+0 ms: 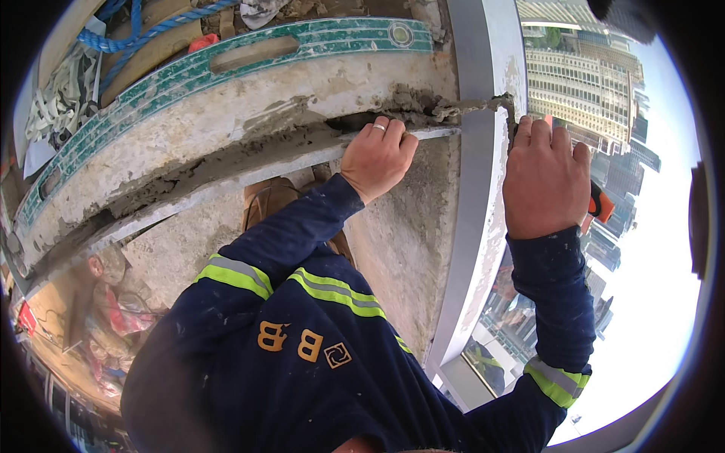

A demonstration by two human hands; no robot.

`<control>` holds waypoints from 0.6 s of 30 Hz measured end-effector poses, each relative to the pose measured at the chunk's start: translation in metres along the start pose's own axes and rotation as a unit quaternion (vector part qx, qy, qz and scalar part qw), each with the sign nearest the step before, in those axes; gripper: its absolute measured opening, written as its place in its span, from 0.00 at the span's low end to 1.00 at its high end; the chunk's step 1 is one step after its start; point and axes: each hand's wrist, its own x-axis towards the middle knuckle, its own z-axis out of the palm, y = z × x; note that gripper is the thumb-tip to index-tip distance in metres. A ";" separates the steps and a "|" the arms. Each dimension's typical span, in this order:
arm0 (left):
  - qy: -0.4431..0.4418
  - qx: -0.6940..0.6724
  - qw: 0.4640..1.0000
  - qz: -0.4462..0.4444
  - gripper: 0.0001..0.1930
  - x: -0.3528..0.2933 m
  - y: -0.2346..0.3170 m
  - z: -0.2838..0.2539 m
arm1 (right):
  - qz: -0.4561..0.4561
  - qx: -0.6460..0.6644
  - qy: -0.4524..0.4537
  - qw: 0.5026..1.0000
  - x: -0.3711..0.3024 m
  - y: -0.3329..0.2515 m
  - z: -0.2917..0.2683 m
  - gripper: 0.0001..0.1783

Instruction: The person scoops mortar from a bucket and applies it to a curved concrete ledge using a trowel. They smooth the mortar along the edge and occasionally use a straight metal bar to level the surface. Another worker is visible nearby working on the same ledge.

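- I see my left hand [377, 158] with its fingers [389, 127] curled over a long metal strip [249, 175], which lies along the concrete ledge [226, 113].
- My right hand [545, 181] is closed around an orange-handled trowel [600, 202].
- Its blade [483, 106] touches wet mortar [423, 106], just beside the left fingers.
- A green level [226, 60] lies above the ledge.

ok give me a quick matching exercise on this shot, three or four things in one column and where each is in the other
Things:
1. left hand
2. right hand
3. green spirit level
4. blue rope

Places:
A. lying along the top of the concrete block
B. top left, among the clutter
C. gripping an orange-handled tool by the grey frame
D. resting on the metal strip under the mortar joint

Pairs: 1-D, 2-C, 3-A, 4-B
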 end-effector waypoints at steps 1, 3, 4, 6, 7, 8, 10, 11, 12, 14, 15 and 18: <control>0.001 0.003 1.000 -0.001 0.05 0.000 -0.001 0.000 | 0.010 -0.006 0.005 1.000 -0.002 0.003 -0.011 0.08; 0.000 0.001 1.000 -0.001 0.06 0.000 -0.001 0.000 | 0.014 -0.002 0.003 1.000 -0.004 0.000 -0.017 0.09; -0.002 -0.002 1.000 -0.001 0.06 0.000 -0.001 0.000 | 0.017 0.017 0.002 1.000 -0.005 -0.006 -0.013 0.09; -0.007 -0.007 1.000 0.001 0.06 -0.001 0.001 0.000 | -0.005 0.034 -0.046 0.998 -0.002 -0.023 0.002 0.07; -0.010 -0.011 1.000 0.006 0.06 -0.001 0.002 -0.001 | -0.003 0.035 -0.065 0.997 0.000 -0.032 0.016 0.07; -0.013 -0.014 1.000 0.011 0.06 -0.001 0.004 -0.002 | 0.001 0.036 -0.084 0.996 0.002 -0.039 0.031 0.07; -0.017 -0.019 1.000 0.008 0.06 -0.001 0.004 -0.004 | 0.003 0.036 -0.081 0.996 0.005 -0.035 0.036 0.07; -0.020 -0.023 0.999 0.008 0.06 -0.001 0.004 -0.004 | 0.009 0.035 -0.068 0.997 0.003 -0.027 0.031 0.07; -0.017 -0.019 1.000 0.005 0.06 0.000 0.003 -0.003 | 0.011 0.036 -0.050 0.998 0.004 -0.020 0.025 0.07; -0.012 -0.014 1.000 -0.002 0.06 -0.001 0.001 -0.001 | 0.018 0.013 -0.024 0.999 0.001 -0.010 0.004 0.08; -0.003 -0.008 1.000 -0.001 0.05 -0.001 0.000 0.001 | 0.022 0.002 -0.013 1.000 -0.001 -0.006 -0.007 0.08; 0.012 0.004 1.000 0.002 0.04 0.000 -0.002 0.004 | 0.032 0.008 0.009 0.999 -0.004 -0.012 -0.017 0.09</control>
